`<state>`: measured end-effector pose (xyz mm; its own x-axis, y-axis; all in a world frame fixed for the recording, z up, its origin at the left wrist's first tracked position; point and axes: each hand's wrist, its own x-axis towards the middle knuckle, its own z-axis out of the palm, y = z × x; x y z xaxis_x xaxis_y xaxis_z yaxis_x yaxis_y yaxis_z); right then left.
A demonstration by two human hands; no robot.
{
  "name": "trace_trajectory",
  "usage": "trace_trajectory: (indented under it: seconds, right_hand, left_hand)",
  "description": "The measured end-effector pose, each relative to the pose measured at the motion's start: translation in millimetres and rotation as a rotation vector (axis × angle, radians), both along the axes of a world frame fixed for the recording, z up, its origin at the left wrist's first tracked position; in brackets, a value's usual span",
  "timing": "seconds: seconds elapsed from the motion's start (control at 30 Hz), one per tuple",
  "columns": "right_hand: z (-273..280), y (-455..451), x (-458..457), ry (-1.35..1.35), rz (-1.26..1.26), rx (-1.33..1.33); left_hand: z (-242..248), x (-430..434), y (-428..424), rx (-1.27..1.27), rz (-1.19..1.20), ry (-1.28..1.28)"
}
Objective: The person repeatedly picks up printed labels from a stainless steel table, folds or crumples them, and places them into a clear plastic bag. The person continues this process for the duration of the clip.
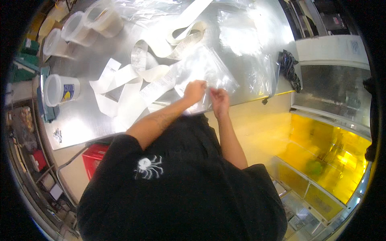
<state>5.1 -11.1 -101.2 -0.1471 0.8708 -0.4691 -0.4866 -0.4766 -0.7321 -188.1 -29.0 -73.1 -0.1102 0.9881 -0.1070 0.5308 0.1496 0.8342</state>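
Both of my hands are over a stack of clear plastic bags (221, 70) near the front edge of the metal table (99, 49). My left hand (195, 91) has its fingers bent and pinched at the plastic. Just to its right, my right hand (220, 101) pinches the same clear plastic between thumb and fingers. Glare hides the exact edge of the bag they grip. Left of the bags, a long strip of white printed labels (128, 86) lies in loose loops, and its printed part (159, 84) runs close to my left hand.
Several translucent plastic tubs (104, 19) stand at the back left. Nearer is a white tub with a blue label (62, 89). More clear plastic (261, 72) and a crumpled black bag (288, 67) lie at the right. A red crate (93, 159) is below the table.
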Motion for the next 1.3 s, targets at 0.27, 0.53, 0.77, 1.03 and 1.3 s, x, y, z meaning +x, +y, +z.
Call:
trace_trajectory:
  seconds: [0.27, 0.53, 0.77, 1.03, 1.3]
  right_hand:
    - [-2.7, 28.7, 22.5, -0.280, 0.202, -0.144]
    - [185.3, 45.4, 1.5, 0.019, 0.280, 0.355]
    - [192.8, 181.4, 39.0, -0.237, 0.051, 0.186]
    - [55.1, 456.8, 95.2, -0.280, 0.287, 0.071]
    - [-60.9, 612.2, 136.0, -1.300, 0.606, 0.570]
  left_hand:
    - [170.2, -109.3, 25.5, -0.155, 0.378, -0.517]
    - [230.5, 7.1, 30.3, 0.030, 0.007, 0.098]
    - [194.1, 61.8, 50.5, 0.267, -0.316, 0.122]
    - [104.0, -25.4, -54.7, -0.230, 0.203, 0.356]
    - [102.8, -33.5, -184.6, -0.470, 0.491, 0.382]
